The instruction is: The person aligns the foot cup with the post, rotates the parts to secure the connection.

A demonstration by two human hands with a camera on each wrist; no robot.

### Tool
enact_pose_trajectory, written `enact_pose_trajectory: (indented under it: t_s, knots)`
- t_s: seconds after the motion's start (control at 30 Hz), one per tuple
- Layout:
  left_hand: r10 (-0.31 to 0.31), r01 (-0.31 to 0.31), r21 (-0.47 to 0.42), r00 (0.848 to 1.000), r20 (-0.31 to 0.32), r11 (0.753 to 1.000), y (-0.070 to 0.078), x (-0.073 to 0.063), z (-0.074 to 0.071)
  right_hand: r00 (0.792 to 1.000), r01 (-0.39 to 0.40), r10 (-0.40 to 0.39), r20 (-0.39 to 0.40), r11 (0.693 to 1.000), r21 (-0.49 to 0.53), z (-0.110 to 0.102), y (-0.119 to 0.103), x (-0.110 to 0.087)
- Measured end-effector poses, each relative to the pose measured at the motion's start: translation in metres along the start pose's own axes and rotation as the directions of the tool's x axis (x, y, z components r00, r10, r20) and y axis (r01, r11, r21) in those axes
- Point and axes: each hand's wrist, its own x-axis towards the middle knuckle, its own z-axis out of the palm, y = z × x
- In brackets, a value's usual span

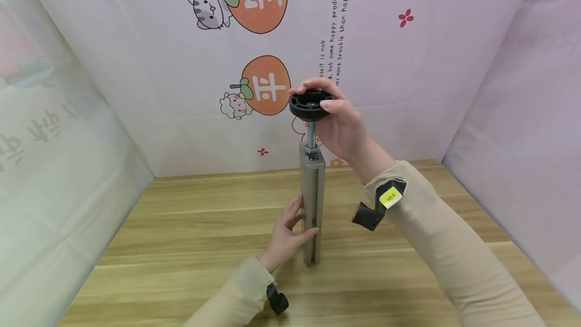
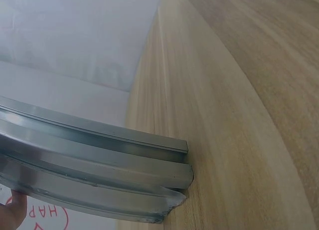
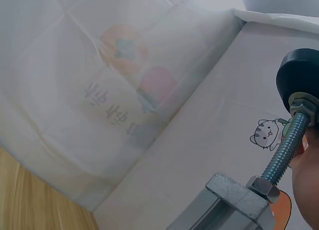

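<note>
A silver aluminium profile (image 1: 309, 185) with grooved sides stands upright on the wooden table. Its lower end shows on the wood in the left wrist view, as a grooved metal bar (image 2: 99, 160). My left hand (image 1: 282, 241) grips the profile low down, thumb across its front and fingers on the left side. From the profile's top end rises a threaded rod (image 3: 286, 147) with a hex nut (image 3: 264, 188) at its base. A round black levelling foot (image 1: 303, 112) caps the rod. My right hand (image 1: 343, 127) holds the foot by its rim, thumb at the near right and fingers behind.
The table (image 1: 195, 226) has a light wood grain. White printed cloth (image 1: 386, 69) hangs at the back, with more cloth along the left and right sides. Black camera mounts (image 1: 379, 206) sit on both wrists over beige sleeves.
</note>
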Motion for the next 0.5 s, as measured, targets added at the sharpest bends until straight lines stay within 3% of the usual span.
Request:
enact_pose_trajectory:
  t_s: [0.23,0.5]
  knots:
    - [-0.001,0.001,0.003,1.000,0.004,1.000,-0.0016,-0.0004,-0.0002,0.997,0.050,-0.056,-0.061,0.993,-0.107,0.0016,-0.0001,-0.0015]
    - [0.003,-0.003,-0.005,1.000,0.007,1.000,-0.0038,-0.0006,-0.0008,0.984,0.078,-0.127,-0.125,0.939,-0.335,0.0063,-0.0010,-0.0054]
